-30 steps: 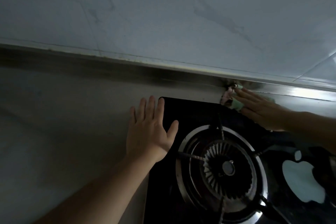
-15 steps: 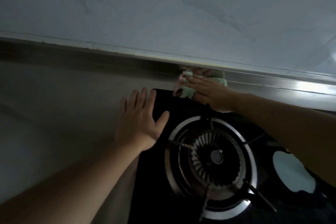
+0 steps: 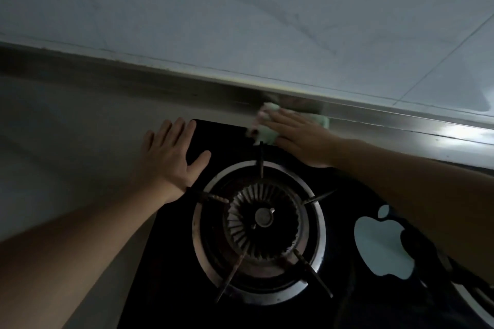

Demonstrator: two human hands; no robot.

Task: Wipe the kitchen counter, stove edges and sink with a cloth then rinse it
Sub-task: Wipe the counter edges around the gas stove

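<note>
Cloth (image 3: 267, 133): pale green w/ a bit of pink at its left edge, crumpled flat, lying at the back edge of the stove (image 3: 165, 262) where it meets the steel rear strip of the counter (image 3: 66, 128). Mostly hidden under a flat hand; only left part and a bit on the right show.

Stove: black glass top, set into counter, left-back corner visible. One burner w/ round steel ring, ribbed cap, thin pan-support prongs; unlit.

Counter: grey, matte, dim; lies left of stove and runs behind it as a shiny steel strip below the wall.
</note>
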